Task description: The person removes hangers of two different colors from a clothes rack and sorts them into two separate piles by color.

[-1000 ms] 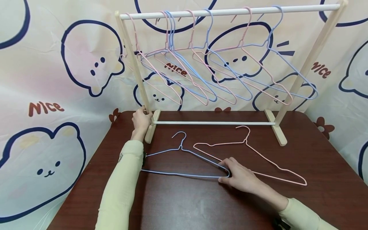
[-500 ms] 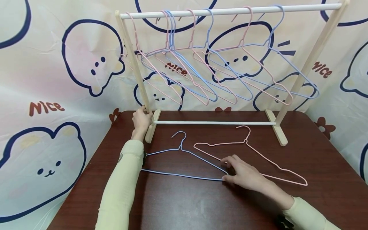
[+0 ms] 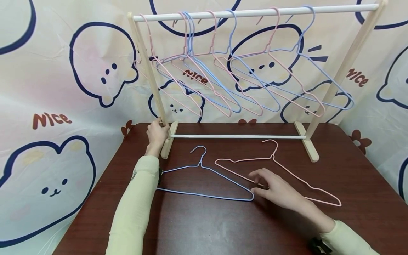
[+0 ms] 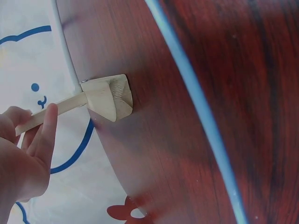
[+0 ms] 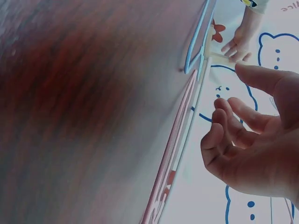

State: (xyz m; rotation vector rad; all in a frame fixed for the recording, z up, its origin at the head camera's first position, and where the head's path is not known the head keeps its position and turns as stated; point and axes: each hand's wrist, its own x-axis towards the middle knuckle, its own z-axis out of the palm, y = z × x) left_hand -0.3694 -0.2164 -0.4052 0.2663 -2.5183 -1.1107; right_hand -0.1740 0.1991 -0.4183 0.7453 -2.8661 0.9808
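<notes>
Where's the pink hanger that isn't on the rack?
In the head view, the pink hanger lies on the table, right of the blue hanger there, partly hidden by the right hand.

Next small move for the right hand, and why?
Probably lower the right hand and pinch the pink hanger: the hand looks empty, it overlaps that hanger's lower bar in the head view, the hanger lies on the table, and the left hand grips the wooden post.

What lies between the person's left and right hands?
In the head view, the blue hanger and one end of the pink hanger, both on the table.
</notes>
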